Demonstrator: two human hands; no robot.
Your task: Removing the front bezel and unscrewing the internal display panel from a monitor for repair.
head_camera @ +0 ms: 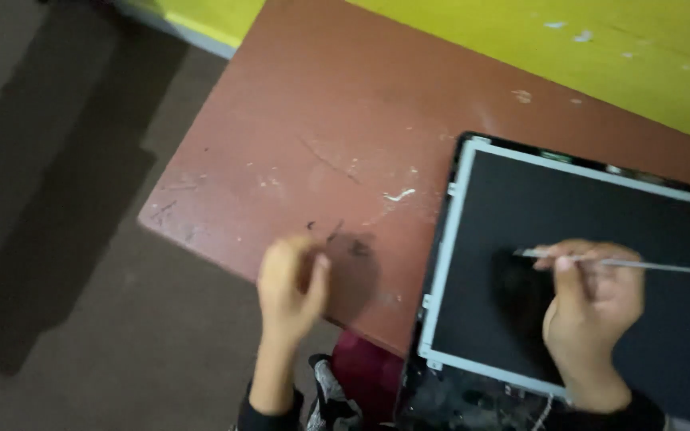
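We see the right hand (592, 307) closed around a thin metal strip (640, 262) that runs off to its right, hovering over the dark screen panel (521, 215) lying beneath it. The left hand (291, 289), fingers loosely curled and holding nothing we can make out, hangs over the near edge of the reddish-brown table (321, 120), well apart from the panel.

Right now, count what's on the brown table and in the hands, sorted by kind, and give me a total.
Screen panels with a silver frame, lying on the table: 1
Thin metal tools, held in the right hand: 1
Hands, counting the left hand with nothing visible in its grip: 2
Total: 4
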